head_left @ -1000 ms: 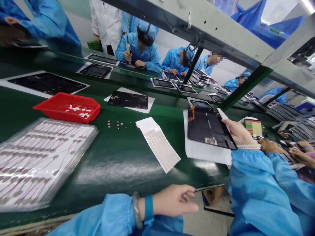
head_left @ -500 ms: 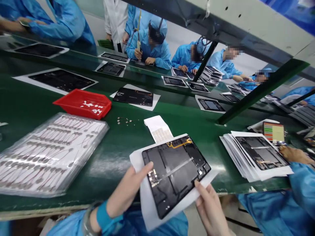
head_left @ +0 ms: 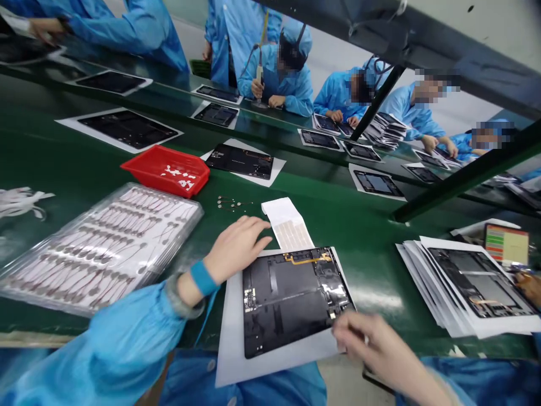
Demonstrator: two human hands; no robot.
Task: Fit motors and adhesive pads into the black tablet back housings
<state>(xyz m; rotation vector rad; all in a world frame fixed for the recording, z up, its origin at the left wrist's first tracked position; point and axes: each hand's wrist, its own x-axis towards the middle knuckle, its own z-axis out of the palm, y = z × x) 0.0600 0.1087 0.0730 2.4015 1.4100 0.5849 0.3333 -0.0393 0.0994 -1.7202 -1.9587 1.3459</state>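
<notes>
An opened tablet housing, black inside with an orange flex cable along its top, lies on a white paper sheet at the bench's front edge. My left hand is above its upper left corner, fingers stretched towards a white strip of tan adhesive pads, thumb apart, holding nothing. Beside the housing's lower right corner is my right hand, slightly blurred. Its fingers are curled and closed; whatever may be between the fingertips is too small to make out.
Left are a clear tray of wired round parts, a red bin with white scraps, and loose round parts. A stack of papers and housings stands right. A green post slants nearby; co-workers sit opposite.
The housing and its paper have come down flatter onto the bench edge. My left hand has let go and moved up towards the adhesive strip; my right has shifted to the right corner.
</notes>
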